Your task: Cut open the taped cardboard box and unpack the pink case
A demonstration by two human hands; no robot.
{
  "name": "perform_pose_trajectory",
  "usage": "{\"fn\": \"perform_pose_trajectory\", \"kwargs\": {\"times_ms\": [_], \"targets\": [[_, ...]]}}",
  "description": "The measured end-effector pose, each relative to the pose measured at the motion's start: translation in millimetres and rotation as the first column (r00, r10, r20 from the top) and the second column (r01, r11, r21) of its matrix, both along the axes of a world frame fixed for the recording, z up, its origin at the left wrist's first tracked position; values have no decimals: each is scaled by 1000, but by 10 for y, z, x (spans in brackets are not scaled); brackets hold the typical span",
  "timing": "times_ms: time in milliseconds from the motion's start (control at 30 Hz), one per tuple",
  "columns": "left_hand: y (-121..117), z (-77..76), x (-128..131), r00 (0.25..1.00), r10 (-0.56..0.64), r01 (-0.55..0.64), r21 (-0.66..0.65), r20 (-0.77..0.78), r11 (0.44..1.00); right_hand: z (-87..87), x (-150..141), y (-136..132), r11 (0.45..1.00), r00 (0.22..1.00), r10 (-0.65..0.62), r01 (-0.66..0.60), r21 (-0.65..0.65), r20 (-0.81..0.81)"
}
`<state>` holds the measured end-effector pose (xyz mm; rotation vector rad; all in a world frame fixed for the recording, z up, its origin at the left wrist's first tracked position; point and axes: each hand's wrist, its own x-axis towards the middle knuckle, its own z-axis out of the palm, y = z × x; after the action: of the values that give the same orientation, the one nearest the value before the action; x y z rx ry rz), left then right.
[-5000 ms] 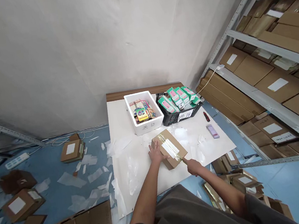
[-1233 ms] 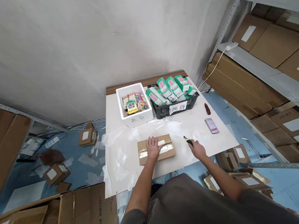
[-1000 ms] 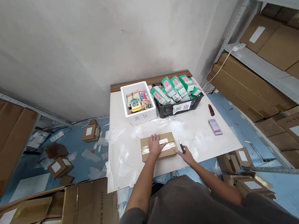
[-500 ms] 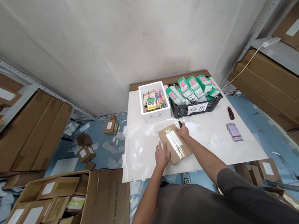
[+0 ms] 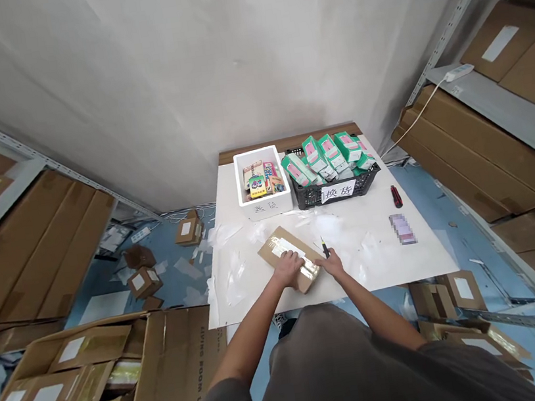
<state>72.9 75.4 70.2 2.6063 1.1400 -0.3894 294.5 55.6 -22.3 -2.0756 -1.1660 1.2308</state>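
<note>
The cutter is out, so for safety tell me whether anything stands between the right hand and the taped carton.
Nothing visible does. The right hand, holding the cutter, is at the right corner of the carton, its fingers seemingly touching it. The left hand lies on top.

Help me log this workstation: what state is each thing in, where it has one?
Carton: top closed, taped.
Left hand: on the carton.
Cutter: held, blade too small to judge.
Right hand: closed around the cutter.
White box: open, part-filled.
Black crate: open, heaped above its rim.
Large box: open, loaded.
Red-and-black tool: lying unheld.
</note>
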Motion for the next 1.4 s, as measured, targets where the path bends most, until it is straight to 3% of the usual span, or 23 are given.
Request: {"fn": "perform_pose_trajectory", "kwargs": {"times_ms": [167, 300, 500, 600, 700, 767, 900, 1033, 1200, 1333, 1400], "targets": [[-190, -16, 45, 961, 259, -262, 13, 94, 965, 207, -93, 467, 994, 995, 105, -104, 38, -2], [-286, -55, 118, 916, 379, -387, 42, 133, 921, 328, -215, 593, 988, 987, 157, -157, -12, 29], [-315, -84, 218, 889, 448, -452, 19, 95, 892, 424, -85, 463, 963, 965, 260, -262, 63, 37], [-337, -97, 232, 866, 485, -490, 16, 123, 871, 416, 183, 281, 941, 936, 338, -334, 58, -94], [-354, -107, 237, 842, 523, -529, 11, 132, 848, 420, 465, 158, 880, 847, 457, -475, -2, -272], [-342, -112, 248, 846, 524, -526, -12, 100, 851, 459, 593, 168, 814, 777, 549, -581, -13, -307], [-246, -114, 296, 871, 491, -490, -68, -14, 869, 585, 609, 361, 691, 693, 717, -721, -59, -74], [-149, -109, 340, 873, 479, -486, -80, -90, 870, 619, 443, 516, 723, 694, 676, -689, -42, 250], [-99, -113, 363, 863, 497, -505, -104, -94, 857, 578, 406, 594, 774, 735, 610, -633, -23, 296], [-60, -131, 371, 873, 475, -486, -110, -107, 867, 610, 481, 655, 683, 635, 717, -723, -105, 289], [-47, -139, 364, 876, 472, -481, -98, -105, 871, 626, 506, 660, 664, 622, 738, -738, -120, 263]]}}
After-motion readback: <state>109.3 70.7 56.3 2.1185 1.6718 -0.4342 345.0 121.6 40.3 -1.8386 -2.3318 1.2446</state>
